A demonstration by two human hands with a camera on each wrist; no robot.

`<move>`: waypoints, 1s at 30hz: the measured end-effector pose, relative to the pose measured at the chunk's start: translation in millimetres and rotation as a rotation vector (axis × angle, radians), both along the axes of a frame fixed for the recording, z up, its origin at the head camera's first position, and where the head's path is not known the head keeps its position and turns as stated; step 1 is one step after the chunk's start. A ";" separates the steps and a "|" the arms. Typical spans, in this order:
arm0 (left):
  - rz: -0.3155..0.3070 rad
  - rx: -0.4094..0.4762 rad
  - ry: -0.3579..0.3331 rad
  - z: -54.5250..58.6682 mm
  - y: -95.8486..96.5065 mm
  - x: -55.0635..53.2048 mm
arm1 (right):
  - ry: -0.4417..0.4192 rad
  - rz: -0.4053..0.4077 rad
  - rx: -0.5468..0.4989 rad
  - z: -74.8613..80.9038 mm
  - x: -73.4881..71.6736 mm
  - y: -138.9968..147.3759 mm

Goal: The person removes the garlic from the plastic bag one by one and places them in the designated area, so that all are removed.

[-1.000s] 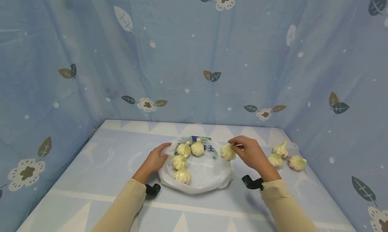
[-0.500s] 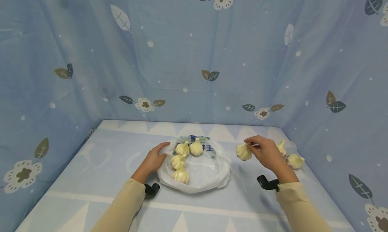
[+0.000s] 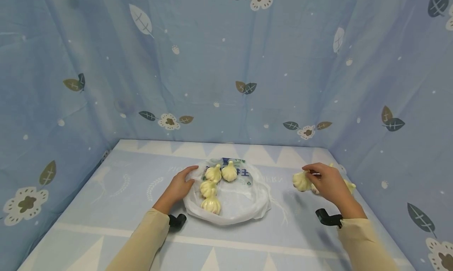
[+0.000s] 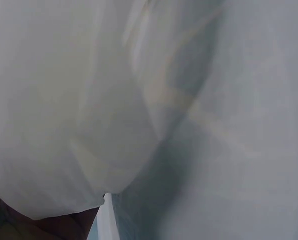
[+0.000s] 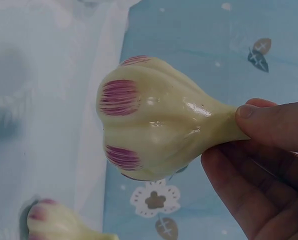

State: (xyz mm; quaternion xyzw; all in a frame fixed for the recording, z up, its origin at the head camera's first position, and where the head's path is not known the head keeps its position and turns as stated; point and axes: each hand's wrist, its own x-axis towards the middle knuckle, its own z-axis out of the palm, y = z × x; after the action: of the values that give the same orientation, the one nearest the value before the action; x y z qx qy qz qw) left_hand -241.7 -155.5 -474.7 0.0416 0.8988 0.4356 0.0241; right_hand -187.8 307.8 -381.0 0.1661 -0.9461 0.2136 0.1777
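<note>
A slip looks possible over the right of the table [image 3: 244, 255]
The plastic bag [image 3: 226, 220] sits left, your left hand [image 3: 178, 188] at its rim, grip unclear; your right hand [image 3: 330, 185] pinches a garlic bulb [image 3: 301, 181] by its slick-looking neck, risking a drop; its long axis slants, neck rightward, base left

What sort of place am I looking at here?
Likely a makeshift recording booth, though I can't be certain: a blue leaf-and-flower curtain walls in the left, right and far sides of a pale patterned table, and a small black device sits at each wrist.
</note>
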 end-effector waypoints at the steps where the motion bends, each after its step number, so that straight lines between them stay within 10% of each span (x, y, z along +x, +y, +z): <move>1: -0.001 -0.001 -0.001 0.0 -0.2 -0.3 | -0.001 -0.008 0.000 -0.2 1.1 3.1; 30: 0.003 -0.005 -0.028 -2.3 -0.2 -2.7 | -0.189 -0.215 0.011 -14.0 30.4 80.8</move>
State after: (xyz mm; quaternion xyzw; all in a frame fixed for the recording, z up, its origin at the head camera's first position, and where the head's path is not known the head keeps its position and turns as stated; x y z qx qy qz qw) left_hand -244.3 -155.7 -477.0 0.0342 0.8995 0.4341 0.0361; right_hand -157.5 388.5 -395.0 0.0439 -0.9722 0.2027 0.1086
